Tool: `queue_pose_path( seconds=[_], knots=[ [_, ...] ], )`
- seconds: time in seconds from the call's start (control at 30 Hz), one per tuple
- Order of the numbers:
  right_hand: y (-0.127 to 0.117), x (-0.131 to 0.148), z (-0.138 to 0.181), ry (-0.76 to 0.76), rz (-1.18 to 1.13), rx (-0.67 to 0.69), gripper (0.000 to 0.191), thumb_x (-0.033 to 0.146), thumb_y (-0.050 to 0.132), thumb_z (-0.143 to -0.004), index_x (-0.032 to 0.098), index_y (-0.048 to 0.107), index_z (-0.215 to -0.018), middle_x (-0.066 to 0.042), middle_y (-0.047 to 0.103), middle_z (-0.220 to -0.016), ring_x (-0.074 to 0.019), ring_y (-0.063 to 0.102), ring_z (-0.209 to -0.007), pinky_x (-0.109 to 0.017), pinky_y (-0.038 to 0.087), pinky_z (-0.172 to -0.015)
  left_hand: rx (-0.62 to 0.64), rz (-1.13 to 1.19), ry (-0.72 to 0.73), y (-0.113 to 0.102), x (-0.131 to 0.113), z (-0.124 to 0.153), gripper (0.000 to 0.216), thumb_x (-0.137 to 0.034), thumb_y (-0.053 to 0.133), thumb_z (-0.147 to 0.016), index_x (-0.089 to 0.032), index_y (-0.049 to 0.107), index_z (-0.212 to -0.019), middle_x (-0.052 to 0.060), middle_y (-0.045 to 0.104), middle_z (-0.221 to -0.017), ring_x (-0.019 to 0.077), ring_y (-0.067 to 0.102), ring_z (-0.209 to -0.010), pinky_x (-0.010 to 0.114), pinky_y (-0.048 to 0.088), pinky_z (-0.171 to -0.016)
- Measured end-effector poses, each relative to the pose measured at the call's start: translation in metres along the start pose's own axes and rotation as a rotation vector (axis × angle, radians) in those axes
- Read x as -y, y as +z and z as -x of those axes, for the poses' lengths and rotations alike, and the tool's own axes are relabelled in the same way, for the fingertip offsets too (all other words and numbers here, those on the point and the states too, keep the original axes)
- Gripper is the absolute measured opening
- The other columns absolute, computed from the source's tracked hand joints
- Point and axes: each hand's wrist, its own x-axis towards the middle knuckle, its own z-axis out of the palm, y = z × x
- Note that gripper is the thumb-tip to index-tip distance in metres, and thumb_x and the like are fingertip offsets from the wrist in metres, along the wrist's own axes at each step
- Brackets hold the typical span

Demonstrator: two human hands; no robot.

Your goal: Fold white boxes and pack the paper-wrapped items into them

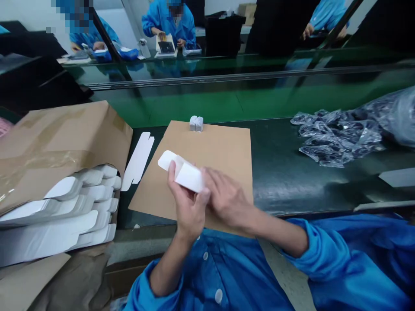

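Note:
A small white carton [190,176], opened out into a box shape with one end flap standing out to the left, is held over a brown cardboard sheet [223,144]. My left hand [189,207] grips it from below, thumb on the near side and fingers behind. At its right end, my right hand [227,201] is closed around the carton; motion blurs its fingers somewhat, and they hide that end. Left of the sheet lies a flat white carton blank [138,162]. Two small whitish blocks [196,124] sit together at the sheet's far edge.
A large cardboard box [65,134] at left spills stacks of flat white cartons [81,211]. Clear plastic bags with dark contents [343,134] lie at right on the dark green bench [275,181]. Beyond a rail [227,77], people in blue [175,26] work.

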Motion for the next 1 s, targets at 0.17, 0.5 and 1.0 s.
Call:
queue_pose_path(
  seconds=[0.17,0.5,1.0],
  knots=[
    [-0.019,0.004,-0.008,0.202,-0.595,0.199,0.059,0.045,0.062,-0.09,0.021,0.045,-0.141,-0.011,0.061,-0.125,-0.0209,0.062,-0.102,-0.038,0.056,-0.086,0.053,-0.196,-0.066,0.001,0.007,-0.015,0.068,-0.043,0.074,-0.078,-0.022,0.045,-0.135,0.005,0.067,-0.101,0.0187,0.067,-0.083,0.031,0.055,-0.075],
    [-0.01,-0.054,-0.053,0.63,-1.327,0.094,0.038,0.052,0.056,-0.092,0.016,0.066,-0.093,0.001,0.06,-0.073,-0.009,0.055,-0.058,-0.023,0.045,-0.053,0.338,-0.445,0.031,-0.021,-0.004,-0.019,0.036,-0.029,0.067,-0.076,-0.021,0.053,-0.107,0.001,0.06,-0.097,0.0139,0.058,-0.073,0.026,0.048,-0.065],
    [-0.007,-0.016,-0.042,0.449,-1.15,0.17,0.008,0.026,0.073,-0.082,0.018,0.073,-0.083,0.0,0.069,-0.082,-0.0108,0.059,-0.072,-0.024,0.045,-0.063,0.335,-0.574,0.123,-0.018,0.013,-0.003,0.097,-0.037,0.069,-0.083,-0.028,0.005,-0.155,0.016,0.042,-0.148,0.031,0.051,-0.131,0.045,0.051,-0.1]
  ],
)
